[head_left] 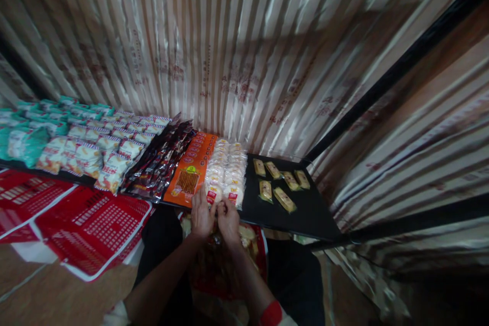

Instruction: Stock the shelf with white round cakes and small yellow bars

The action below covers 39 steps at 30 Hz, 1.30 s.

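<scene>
My left hand (pixel 201 215) and my right hand (pixel 228 219) are close together at the front edge of a black shelf (pixel 313 211). Both have curled fingers pinching a small white wrapped snack pack (pixel 214 194) at the near end of a double row of round white snack packs (pixel 226 168). An orange flat packet (pixel 191 170) lies just left of that row. Several small yellow wrapped bars (pixel 280 183) lie to the right on the shelf.
Dark packets (pixel 162 160), red-and-white bags (pixel 103 150) and teal packs (pixel 26 137) fill the shelf's left. Red plastic baskets (pixel 91 224) lie on the floor at left. A red basket with snacks (pixel 248 244) sits under my hands. A striped cloth (pixel 237 51) hangs behind.
</scene>
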Available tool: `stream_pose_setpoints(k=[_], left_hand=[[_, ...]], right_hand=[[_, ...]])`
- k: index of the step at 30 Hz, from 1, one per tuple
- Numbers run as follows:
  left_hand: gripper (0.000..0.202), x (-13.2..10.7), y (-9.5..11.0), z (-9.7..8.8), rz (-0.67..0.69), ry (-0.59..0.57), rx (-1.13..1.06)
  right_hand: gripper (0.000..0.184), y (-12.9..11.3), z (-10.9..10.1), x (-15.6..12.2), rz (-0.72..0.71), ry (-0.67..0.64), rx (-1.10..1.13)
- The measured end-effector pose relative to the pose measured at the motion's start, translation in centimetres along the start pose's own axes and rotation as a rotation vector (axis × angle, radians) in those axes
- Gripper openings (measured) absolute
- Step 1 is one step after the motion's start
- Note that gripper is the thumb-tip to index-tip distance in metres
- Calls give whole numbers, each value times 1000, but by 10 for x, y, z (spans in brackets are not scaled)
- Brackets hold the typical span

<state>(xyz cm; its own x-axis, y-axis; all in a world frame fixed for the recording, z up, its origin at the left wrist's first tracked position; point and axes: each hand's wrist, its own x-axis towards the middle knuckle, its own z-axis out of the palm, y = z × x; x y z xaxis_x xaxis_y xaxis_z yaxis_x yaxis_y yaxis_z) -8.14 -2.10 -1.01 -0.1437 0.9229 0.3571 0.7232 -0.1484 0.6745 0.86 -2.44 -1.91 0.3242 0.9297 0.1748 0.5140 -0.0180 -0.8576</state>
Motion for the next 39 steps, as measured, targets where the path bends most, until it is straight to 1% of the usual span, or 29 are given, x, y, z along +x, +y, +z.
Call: stream_pose_setpoints(k=[6, 8, 10, 12, 13, 15, 17, 19, 21, 24, 26, 32, 37, 39], left_hand=[[56, 2, -2, 1, -4, -13, 9], [56, 3, -2, 1, 0, -10, 11], [55, 3, -1, 0, 4, -10, 10], [55, 4, 0, 0, 5, -8, 9], [55, 4, 0, 0, 6, -7, 9], [56, 5, 1, 0, 8, -4, 7], [57, 5, 1, 1, 13, 2, 5], [57, 5, 1, 2, 18, 10, 3], [57, 6, 0, 4, 22, 17, -3], [57, 8, -1, 8, 25, 24, -16], [56, 10, -1, 11, 30, 28, -20], [54, 14, -3, 21, 35, 55, -25], [50, 13, -8, 31, 24, 65, 0], [50, 14, -9, 34, 23, 71, -1]], right_hand=[[42, -1, 2, -1, -17, -19, -38], [44, -2, 0, -4, -45, -25, -37], [44, -1, -4, -8, -107, -26, -39], [44, 2, -11, -11, -179, 22, -79], [43, 5, -14, -11, -204, 71, -114], [45, 11, -22, -10, -221, 188, -190], [51, 18, -29, -3, -218, 238, -249], [58, 25, -33, 6, -225, 205, -288], [62, 32, -35, 17, -240, 137, -310], [63, 39, -36, 33, -279, 38, -298], [64, 41, -37, 40, -304, -5, -278], [66, 43, -40, 49, -336, -24, -277], [68, 47, -37, 51, -293, -29, -304], [68, 49, -36, 53, -300, -30, -302]])
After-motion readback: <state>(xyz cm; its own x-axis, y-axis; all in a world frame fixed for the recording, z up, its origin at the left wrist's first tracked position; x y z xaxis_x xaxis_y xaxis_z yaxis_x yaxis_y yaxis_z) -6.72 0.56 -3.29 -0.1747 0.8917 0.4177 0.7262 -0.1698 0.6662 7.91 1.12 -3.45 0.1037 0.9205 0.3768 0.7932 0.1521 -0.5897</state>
